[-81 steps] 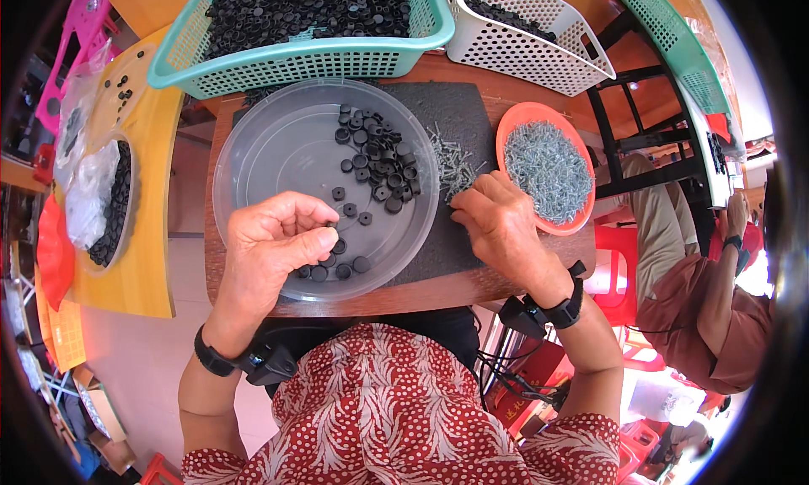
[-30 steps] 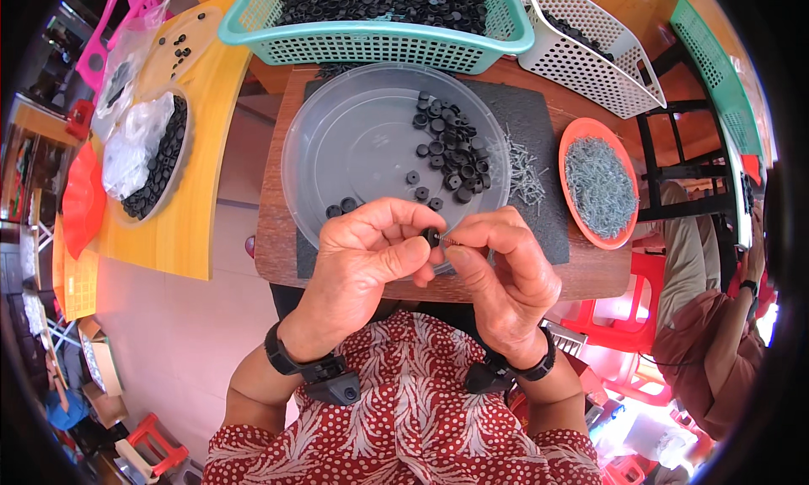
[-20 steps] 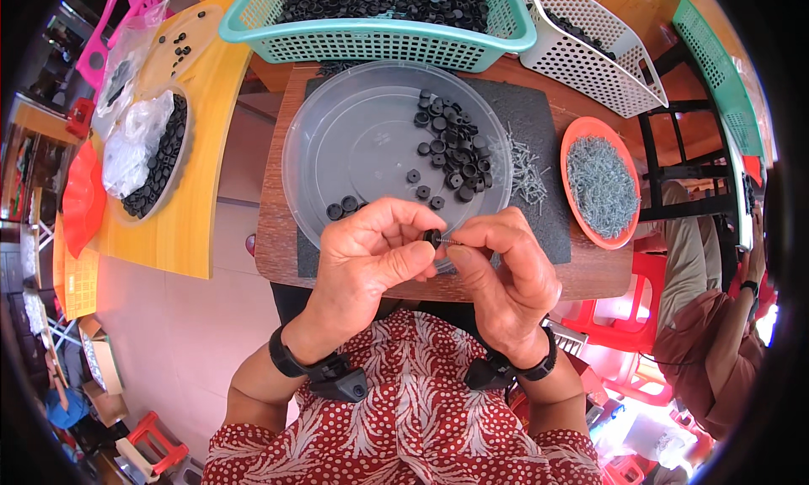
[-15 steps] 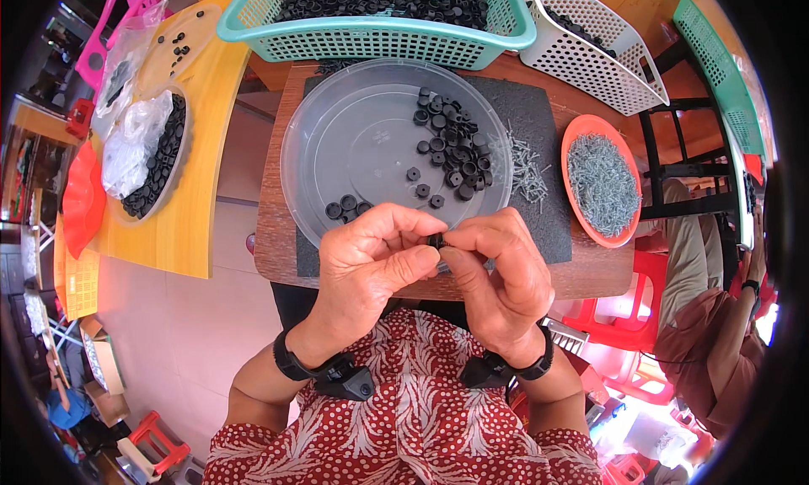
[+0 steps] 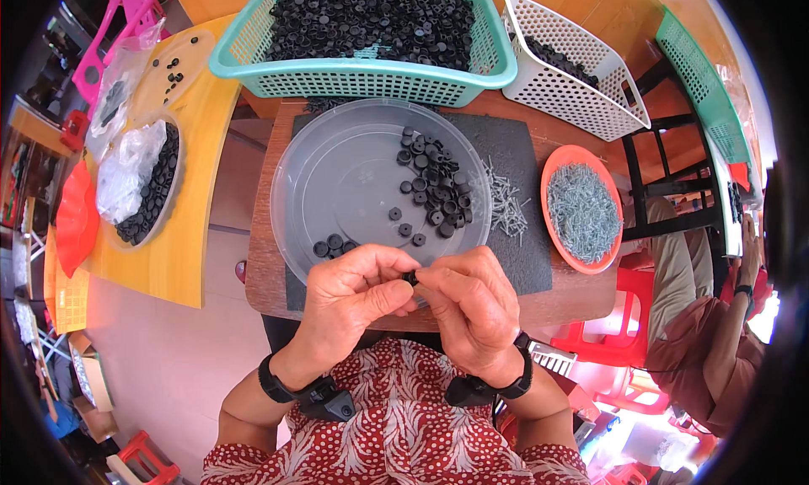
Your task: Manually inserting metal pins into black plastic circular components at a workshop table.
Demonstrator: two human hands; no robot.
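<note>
A small black round plastic part (image 5: pixel 410 277) is pinched between the thumb and fingers of my left hand (image 5: pixel 350 295). My right hand (image 5: pixel 474 304) is closed in a pinch against the part's right side; whatever its fingertips hold is too small and hidden to make out. Both hands are over the near rim of a clear round plastic tub (image 5: pixel 337 160). Inside the tub, a pile of loose black round parts (image 5: pixel 440 186) lies on the right, with a few more black parts (image 5: pixel 334 246) near my left hand. Loose silvery screws (image 5: pixel 506 205) lie just right of the tub on a dark mat (image 5: pixel 527 257).
An orange dish (image 5: pixel 552 166) of screws stands at the right. Behind are a teal basket (image 5: pixel 362 70) and a white basket (image 5: pixel 581 101), both with black parts. A yellow table (image 5: pixel 190 232) bears another tub at left. A person (image 5: pixel 704 342) sits at right.
The view has shifted, so the table and tub appear lower and a little further left. My hands stay together at the black part; my right fingers have changed their pinch slightly.
</note>
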